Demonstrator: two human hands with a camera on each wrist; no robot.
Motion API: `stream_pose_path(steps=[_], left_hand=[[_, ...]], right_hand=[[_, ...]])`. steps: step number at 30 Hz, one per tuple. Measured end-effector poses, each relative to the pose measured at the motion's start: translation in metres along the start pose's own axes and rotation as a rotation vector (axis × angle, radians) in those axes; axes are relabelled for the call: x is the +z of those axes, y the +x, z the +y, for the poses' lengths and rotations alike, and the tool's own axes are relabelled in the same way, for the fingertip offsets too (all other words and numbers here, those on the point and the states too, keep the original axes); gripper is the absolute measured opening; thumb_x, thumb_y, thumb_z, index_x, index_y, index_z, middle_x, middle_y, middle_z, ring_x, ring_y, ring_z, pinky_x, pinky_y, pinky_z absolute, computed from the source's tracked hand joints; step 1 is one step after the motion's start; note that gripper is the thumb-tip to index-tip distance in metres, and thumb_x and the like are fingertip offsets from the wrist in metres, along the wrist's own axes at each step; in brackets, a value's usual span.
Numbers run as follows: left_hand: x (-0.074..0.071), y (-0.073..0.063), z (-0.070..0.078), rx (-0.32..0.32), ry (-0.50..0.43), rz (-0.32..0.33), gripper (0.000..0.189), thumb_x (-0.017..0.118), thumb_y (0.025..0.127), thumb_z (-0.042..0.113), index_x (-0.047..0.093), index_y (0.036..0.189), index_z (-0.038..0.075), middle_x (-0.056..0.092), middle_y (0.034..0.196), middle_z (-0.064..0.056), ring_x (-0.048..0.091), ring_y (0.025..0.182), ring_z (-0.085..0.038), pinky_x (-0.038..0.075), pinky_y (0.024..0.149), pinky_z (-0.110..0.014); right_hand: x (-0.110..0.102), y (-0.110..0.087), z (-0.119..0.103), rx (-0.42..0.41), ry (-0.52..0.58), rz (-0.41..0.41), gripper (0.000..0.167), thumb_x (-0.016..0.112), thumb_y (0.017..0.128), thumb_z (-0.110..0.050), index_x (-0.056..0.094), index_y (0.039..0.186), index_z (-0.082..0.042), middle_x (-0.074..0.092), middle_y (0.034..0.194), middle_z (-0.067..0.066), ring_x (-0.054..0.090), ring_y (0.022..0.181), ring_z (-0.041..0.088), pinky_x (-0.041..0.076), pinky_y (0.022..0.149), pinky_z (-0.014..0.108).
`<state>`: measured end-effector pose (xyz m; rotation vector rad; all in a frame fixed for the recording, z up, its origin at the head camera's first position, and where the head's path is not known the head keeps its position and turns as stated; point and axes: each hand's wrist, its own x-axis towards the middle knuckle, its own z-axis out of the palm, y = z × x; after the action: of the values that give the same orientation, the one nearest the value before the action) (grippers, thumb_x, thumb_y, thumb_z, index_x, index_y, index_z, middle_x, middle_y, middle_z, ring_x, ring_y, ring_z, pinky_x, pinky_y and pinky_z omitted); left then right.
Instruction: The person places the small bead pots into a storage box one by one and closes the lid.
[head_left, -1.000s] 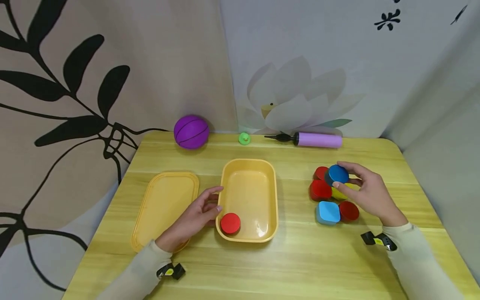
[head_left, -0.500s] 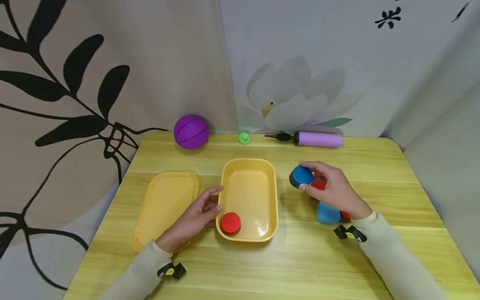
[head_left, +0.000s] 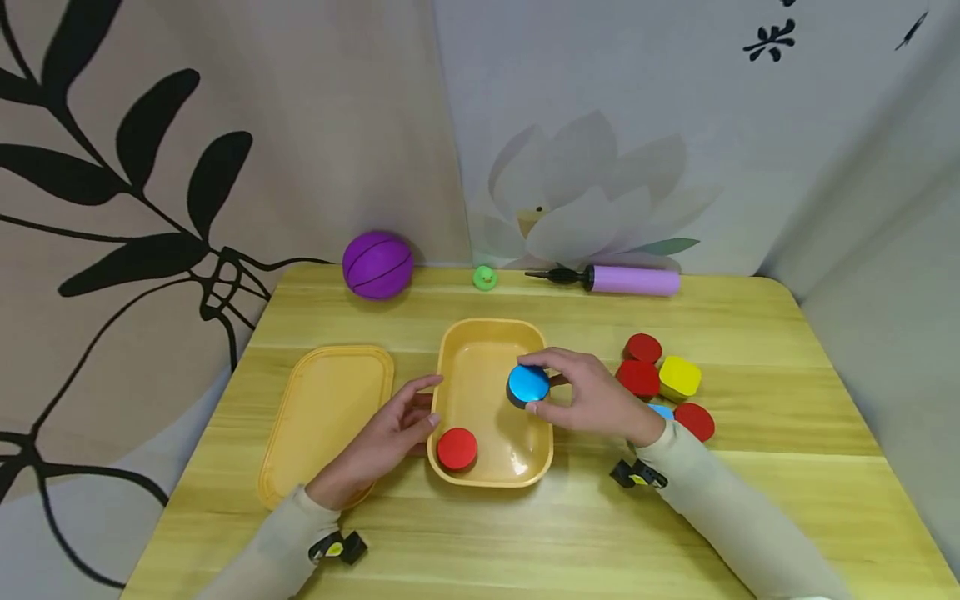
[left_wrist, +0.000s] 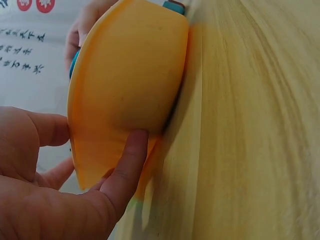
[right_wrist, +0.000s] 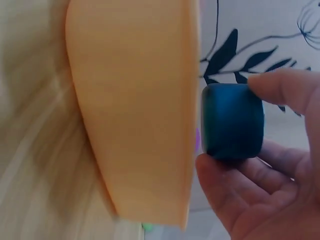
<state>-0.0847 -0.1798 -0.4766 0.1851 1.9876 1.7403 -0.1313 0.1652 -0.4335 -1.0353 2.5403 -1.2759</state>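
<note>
My right hand [head_left: 588, 392] pinches a blue round block [head_left: 528, 384] between thumb and fingers. It holds the block over the right side of a yellow rectangular tub [head_left: 491, 329]; the right wrist view shows the block [right_wrist: 234, 121] above the tub's rim. Inside the tub, at the near left corner, lies a red round block [head_left: 457, 448]. My left hand [head_left: 386, 442] touches the tub's left side. In the left wrist view its fairly straight fingers [left_wrist: 131, 162] rest against the outer wall and rim, not wrapped round them.
Right of the tub lie several red round blocks [head_left: 638, 379], a yellow block [head_left: 680, 378] and a partly hidden light blue block [head_left: 662, 412]. A yellow lid [head_left: 330, 417] lies at left. Along the back are a purple ball [head_left: 378, 266], a green toy [head_left: 484, 277] and a purple pump [head_left: 633, 281].
My right hand has carried the blue round block leftward from the group of blocks to over the tub. My left hand stays at the tub's side.
</note>
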Motion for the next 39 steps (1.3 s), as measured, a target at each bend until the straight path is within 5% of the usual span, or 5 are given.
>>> stream_pose_path(steps=[11, 20, 26, 39], left_hand=[[0.000, -0.001, 0.001, -0.008, 0.017, 0.000, 0.058, 0.057, 0.111, 0.026, 0.033, 0.164, 0.031, 0.047, 0.152, -0.020, 0.057, 0.133, -0.033, 0.062, 0.091, -0.042], [-0.001, -0.004, 0.000, -0.030, 0.033, 0.017, 0.057, 0.057, 0.111, 0.026, 0.034, 0.163, 0.031, 0.048, 0.152, -0.019, 0.056, 0.132, -0.034, 0.062, 0.092, -0.041], [-0.001, -0.003, 0.000, -0.015, 0.028, 0.008, 0.058, 0.058, 0.111, 0.029, 0.033, 0.163, 0.030, 0.048, 0.153, -0.020, 0.056, 0.134, -0.035, 0.062, 0.093, -0.041], [-0.001, -0.002, -0.003, -0.008, 0.020, 0.005, 0.057, 0.058, 0.111, 0.030, 0.033, 0.163, 0.033, 0.047, 0.152, -0.020, 0.056, 0.134, -0.034, 0.062, 0.093, -0.041]], right_hand=[[0.029, 0.017, -0.015, -0.094, -0.082, -0.272, 0.054, 0.079, 0.089, -0.020, 0.064, 0.140, -0.011, 0.067, 0.136, -0.006, 0.063, 0.121, 0.009, 0.054, 0.106, 0.036], [0.044, 0.023, -0.025, -0.070, -0.242, -0.444, 0.051, 0.086, 0.084, -0.035, 0.072, 0.132, -0.024, 0.072, 0.125, -0.013, 0.064, 0.108, 0.005, 0.054, 0.094, 0.029], [0.049, 0.022, -0.027, -0.054, -0.359, -0.484, 0.051, 0.088, 0.082, -0.041, 0.072, 0.130, -0.033, 0.072, 0.118, -0.018, 0.064, 0.099, 0.003, 0.051, 0.086, 0.027], [0.050, 0.022, -0.023, -0.053, -0.363, -0.499, 0.052, 0.088, 0.083, -0.042, 0.070, 0.130, -0.033, 0.070, 0.122, -0.023, 0.063, 0.100, 0.000, 0.051, 0.084, 0.026]])
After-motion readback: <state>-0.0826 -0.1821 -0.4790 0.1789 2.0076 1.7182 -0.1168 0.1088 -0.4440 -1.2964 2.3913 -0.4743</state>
